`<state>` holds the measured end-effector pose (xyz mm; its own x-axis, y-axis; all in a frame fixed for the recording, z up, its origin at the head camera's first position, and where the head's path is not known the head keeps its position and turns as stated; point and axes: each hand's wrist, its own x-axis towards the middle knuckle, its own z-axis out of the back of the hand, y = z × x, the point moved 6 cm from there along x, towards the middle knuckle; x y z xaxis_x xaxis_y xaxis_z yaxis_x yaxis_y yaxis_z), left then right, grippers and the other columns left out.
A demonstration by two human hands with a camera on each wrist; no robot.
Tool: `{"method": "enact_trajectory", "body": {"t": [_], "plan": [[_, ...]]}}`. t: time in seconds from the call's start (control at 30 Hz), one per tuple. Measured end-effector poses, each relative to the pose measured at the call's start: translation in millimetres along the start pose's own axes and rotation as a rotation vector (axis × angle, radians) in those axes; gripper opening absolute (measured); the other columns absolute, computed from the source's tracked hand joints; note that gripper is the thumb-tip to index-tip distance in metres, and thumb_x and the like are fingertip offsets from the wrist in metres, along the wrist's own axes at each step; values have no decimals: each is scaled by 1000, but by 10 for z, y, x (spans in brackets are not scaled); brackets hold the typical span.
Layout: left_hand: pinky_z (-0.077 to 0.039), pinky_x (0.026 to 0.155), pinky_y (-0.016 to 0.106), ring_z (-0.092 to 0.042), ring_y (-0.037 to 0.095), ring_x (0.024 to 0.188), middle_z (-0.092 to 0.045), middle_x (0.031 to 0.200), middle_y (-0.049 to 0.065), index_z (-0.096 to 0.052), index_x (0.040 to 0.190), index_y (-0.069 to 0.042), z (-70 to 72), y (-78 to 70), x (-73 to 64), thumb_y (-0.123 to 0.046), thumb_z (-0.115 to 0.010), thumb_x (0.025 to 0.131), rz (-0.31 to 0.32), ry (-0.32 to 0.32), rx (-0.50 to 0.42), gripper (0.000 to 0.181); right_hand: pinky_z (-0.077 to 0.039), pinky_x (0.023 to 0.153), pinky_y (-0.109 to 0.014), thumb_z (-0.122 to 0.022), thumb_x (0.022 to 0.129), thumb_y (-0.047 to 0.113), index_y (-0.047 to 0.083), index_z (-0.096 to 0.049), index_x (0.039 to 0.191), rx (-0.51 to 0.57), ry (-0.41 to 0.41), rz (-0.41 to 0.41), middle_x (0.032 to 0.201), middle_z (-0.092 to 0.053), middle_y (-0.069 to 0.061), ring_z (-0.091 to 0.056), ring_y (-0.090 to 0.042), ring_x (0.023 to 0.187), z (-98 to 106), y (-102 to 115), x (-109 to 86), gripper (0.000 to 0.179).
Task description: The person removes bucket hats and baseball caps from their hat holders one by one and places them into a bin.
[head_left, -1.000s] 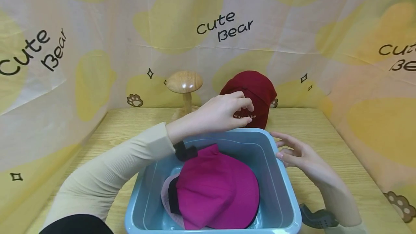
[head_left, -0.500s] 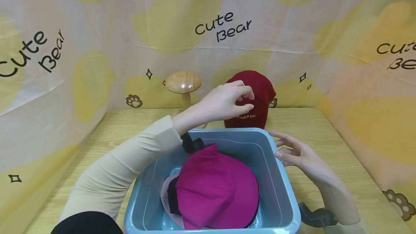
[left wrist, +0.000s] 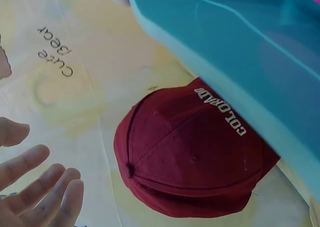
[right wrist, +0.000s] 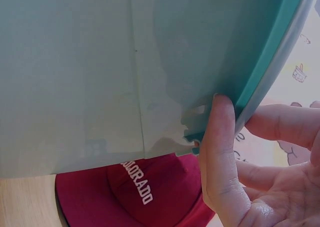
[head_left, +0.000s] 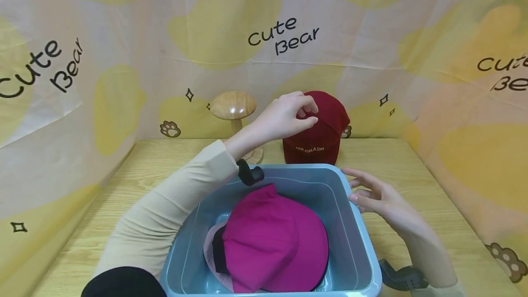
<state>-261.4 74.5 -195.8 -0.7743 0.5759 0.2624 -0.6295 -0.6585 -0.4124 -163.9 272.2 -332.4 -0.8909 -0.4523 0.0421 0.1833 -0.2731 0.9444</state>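
My left hand hovers over the dark red cap behind the bin, its fingers loosely bent and holding nothing. In the left wrist view there is a gap between those fingers and the cap, which is lettered COLORADO. What supports the cap is hidden. My right hand holds the light blue plastic bin at its far right corner, with the rim between thumb and fingers in the right wrist view. Inside the bin lies a magenta cap, partly over a pale lilac one with a black band.
Left of the red cap stands a wooden mushroom-shaped hat stand, its round base partly behind my arm. A black rounded thing shows at the bottom left. Printed cloth walls the wooden table at the back and sides.
My left hand has risen up and away from the red cap's front, uncovering its lettering. The right hand, the bin and the caps in it have stayed in place.
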Motion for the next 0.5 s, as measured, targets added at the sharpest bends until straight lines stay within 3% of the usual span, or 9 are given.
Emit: {"method": "enact_trajectory", "body": {"t": [0.3,0.5], "plan": [[-49,87,27,-61,15,97,-64,107,5,-65,110,-9,25,148,173,-23,-63,91,21,-21,-80,24,-56,77,-33,-52,96,11,9,-35,146,-14,-11,-6,117,-55,-6,-69,-15,92,-6,-4,3,53],[-50,89,29,-62,17,98,-65,107,6,-65,112,-8,50,221,301,-23,-62,92,43,-17,-81,26,-56,77,-32,-52,96,11,9,-35,146,-8,-10,-7,117,-56,-3,-69,-15,92,-15,0,8,53]]}}
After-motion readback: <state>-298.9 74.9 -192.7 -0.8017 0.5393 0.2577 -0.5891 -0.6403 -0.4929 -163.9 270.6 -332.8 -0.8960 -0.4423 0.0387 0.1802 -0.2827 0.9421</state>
